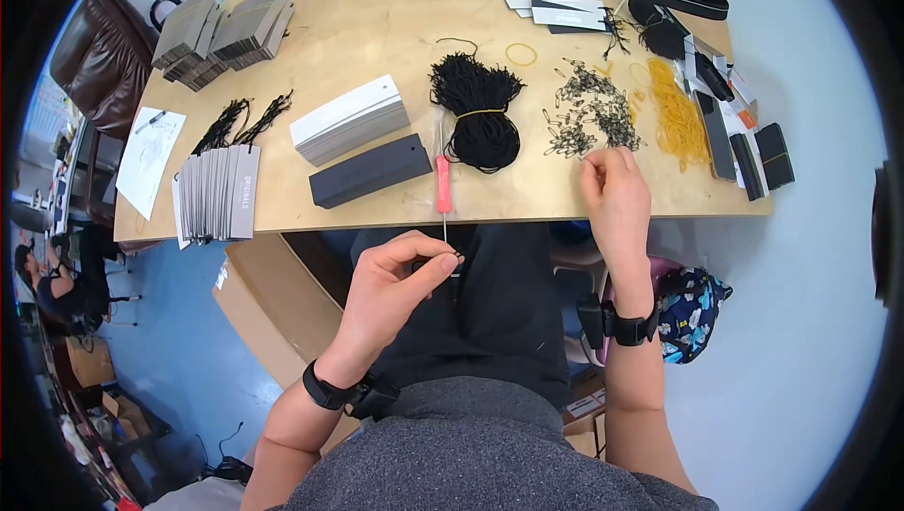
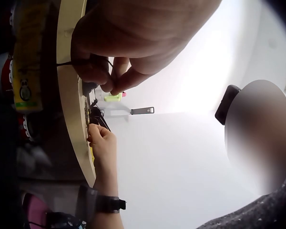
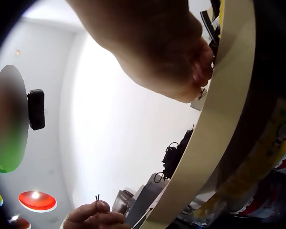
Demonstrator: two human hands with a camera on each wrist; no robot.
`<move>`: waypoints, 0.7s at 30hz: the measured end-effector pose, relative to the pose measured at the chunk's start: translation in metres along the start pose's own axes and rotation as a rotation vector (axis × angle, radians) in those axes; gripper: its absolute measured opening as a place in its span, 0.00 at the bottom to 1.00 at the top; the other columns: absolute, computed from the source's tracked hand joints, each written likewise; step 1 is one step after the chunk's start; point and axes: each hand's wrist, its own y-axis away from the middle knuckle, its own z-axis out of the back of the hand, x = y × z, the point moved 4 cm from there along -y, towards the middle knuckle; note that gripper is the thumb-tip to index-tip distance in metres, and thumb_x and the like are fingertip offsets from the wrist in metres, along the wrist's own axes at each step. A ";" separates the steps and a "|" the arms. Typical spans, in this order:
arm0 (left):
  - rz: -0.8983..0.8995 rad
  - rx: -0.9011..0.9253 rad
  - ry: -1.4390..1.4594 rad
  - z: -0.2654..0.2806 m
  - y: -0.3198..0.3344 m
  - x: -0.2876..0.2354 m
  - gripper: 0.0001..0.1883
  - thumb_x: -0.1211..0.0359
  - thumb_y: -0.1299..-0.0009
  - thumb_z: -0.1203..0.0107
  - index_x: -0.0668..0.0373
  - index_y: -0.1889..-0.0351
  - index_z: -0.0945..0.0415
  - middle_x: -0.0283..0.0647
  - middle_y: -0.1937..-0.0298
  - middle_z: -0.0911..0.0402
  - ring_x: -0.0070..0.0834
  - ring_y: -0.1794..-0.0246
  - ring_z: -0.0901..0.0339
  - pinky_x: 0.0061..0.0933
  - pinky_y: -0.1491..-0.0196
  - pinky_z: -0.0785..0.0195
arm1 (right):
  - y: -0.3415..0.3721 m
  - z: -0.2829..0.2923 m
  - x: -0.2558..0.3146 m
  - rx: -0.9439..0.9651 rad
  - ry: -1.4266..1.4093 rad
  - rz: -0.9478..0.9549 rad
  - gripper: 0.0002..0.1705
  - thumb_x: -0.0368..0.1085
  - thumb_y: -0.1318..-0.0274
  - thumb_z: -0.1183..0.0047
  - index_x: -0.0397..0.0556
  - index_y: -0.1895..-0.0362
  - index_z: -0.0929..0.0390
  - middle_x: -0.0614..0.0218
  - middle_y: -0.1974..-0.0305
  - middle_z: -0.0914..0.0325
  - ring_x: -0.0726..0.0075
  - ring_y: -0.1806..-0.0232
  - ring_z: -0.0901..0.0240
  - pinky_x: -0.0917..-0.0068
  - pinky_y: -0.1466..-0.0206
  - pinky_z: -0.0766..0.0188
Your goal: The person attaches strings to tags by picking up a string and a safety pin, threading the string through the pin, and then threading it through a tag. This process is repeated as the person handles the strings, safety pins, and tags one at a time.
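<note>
My left hand [image 1: 395,285] is just off the table's front edge, thumb and forefinger pinching a thin black cord [image 1: 459,254]. Two short cord ends [image 3: 97,198] stick up from those fingers in the right wrist view. Close by, a screwdriver-like tool with a red handle [image 1: 443,186] lies on the table, its thin metal shaft reaching past the edge toward this hand. My right hand [image 1: 621,195] has bent fingers at the near side of a pile of small black safety pins [image 1: 593,111]. I cannot tell whether a pin is between its fingertips.
Between the hands lies a black cord bundle [image 1: 478,115]. Left of it are white tag stacks [image 1: 348,120], a dark block of tags [image 1: 370,170] and corded grey tags [image 1: 218,193]. Yellow rubber bands [image 1: 673,115] and a phone [image 1: 716,134] lie right. A cardboard box [image 1: 273,308] stands below.
</note>
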 end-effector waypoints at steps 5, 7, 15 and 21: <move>0.013 -0.015 -0.001 -0.001 -0.003 0.000 0.05 0.75 0.31 0.40 0.66 0.59 0.17 0.37 0.63 0.17 0.15 0.70 0.28 0.17 0.69 0.36 | 0.004 0.002 0.000 0.057 -0.247 -0.104 0.05 0.31 0.38 0.47 0.41 0.63 0.24 0.55 0.66 0.23 0.54 0.67 0.24 0.64 0.62 0.28; 0.026 -0.013 -0.001 -0.002 -0.004 0.001 0.05 0.74 0.31 0.40 0.66 0.59 0.17 0.37 0.63 0.17 0.15 0.70 0.28 0.18 0.69 0.35 | 0.005 -0.001 -0.002 0.099 -0.304 -0.162 0.06 0.31 0.36 0.47 0.40 0.62 0.24 0.54 0.67 0.22 0.58 0.69 0.24 0.66 0.62 0.28; 0.061 -0.012 0.014 -0.001 -0.006 0.004 0.06 0.72 0.30 0.40 0.65 0.58 0.17 0.36 0.62 0.16 0.14 0.69 0.27 0.17 0.67 0.34 | 0.012 -0.006 0.015 0.190 -0.716 -0.318 0.08 0.29 0.36 0.47 0.43 0.54 0.29 0.68 0.70 0.22 0.81 0.73 0.30 0.82 0.67 0.32; 0.030 -0.002 0.010 -0.003 -0.009 0.006 0.07 0.71 0.30 0.39 0.64 0.58 0.17 0.34 0.63 0.16 0.13 0.68 0.27 0.17 0.66 0.34 | 0.045 -0.004 0.081 0.562 -1.181 -0.474 0.10 0.28 0.37 0.45 0.44 0.55 0.32 0.69 0.68 0.22 0.83 0.70 0.27 0.84 0.68 0.30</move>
